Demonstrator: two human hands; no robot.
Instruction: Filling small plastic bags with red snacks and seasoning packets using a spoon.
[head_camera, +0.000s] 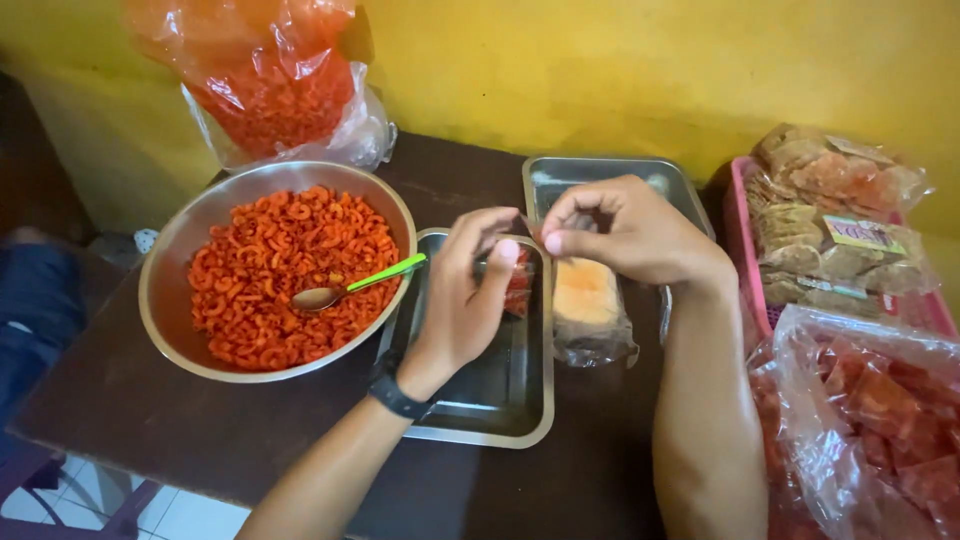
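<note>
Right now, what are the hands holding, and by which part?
Both hands, left hand and right hand, pinch the top of a small clear packet of red snacks over the steel tray.

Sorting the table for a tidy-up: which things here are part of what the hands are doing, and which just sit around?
In use: left hand, right hand, small packet, near tray, bowl, spoon.
Lying about: far tray, orange pack, pink basket, big bag.

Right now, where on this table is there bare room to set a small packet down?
Bare dark table shows along the near edge, in front of the metal bowl of orange-red snacks. The near half of the steel tray under the left hand is also bare. The right side is crowded: the pink basket and the plastic bag of red packets.
</note>
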